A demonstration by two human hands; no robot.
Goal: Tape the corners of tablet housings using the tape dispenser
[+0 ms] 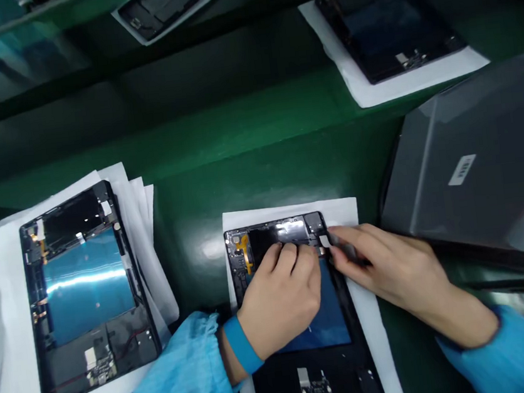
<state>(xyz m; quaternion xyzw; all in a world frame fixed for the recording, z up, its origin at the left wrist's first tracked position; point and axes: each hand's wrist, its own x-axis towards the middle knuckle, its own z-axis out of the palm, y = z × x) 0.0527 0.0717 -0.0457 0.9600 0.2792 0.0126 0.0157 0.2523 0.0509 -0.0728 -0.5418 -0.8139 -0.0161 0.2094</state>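
An opened tablet housing (318, 357) lies on a white paper sheet (374, 329) in front of me, showing a blue inner panel, a small circuit board at its near end and an orange flex cable (246, 254) at upper left. My left hand (283, 298) rests over its upper middle, fingers curled down and their tips hidden. A blue band circles that wrist. At the upper right edge of the housing, the thumb and index finger of my right hand (393, 263) close on a small white tab (324, 241).
On the left, another opened tablet housing (87, 286) lies on stacked white sheets (151, 266). A third housing (389, 24) sits on paper at the back right, and one more (169, 5) at the top. A dark film-covered box-like object (475, 159) stands on the right of the green table (190, 230).
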